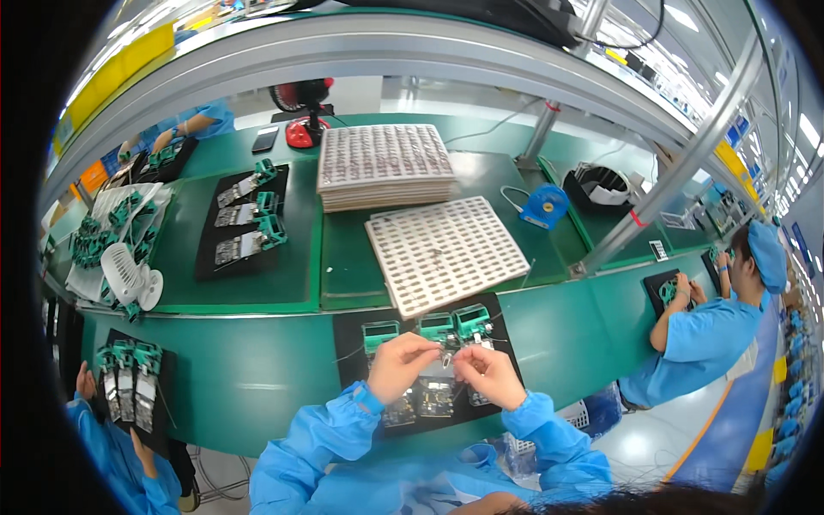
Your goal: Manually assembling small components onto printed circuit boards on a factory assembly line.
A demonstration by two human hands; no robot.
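My left hand (399, 367) and my right hand (489, 376) meet over a black mat (350, 328), thumbs and forefingers pinched. Between the fingertips is a small silvery part (445, 357), too small to name its kind. Directly below lies the middle circuit board (436, 398), its green fixture (436, 324) just beyond my fingers. A second board (398, 412), partly hidden by my left hand, has a green fixture (379, 333) at its far end. The third board is mostly covered by my right hand; its green fixture (473, 321) shows above.
A perforated white tray (446, 253) lies beyond the mat, near stacked trays (386, 163). Farther left, a black mat (245, 219) holds boards with green fixtures. A white fan (129, 275) and a blue round dispenser (545, 206) flank them. Co-workers sit left and right (712, 335).
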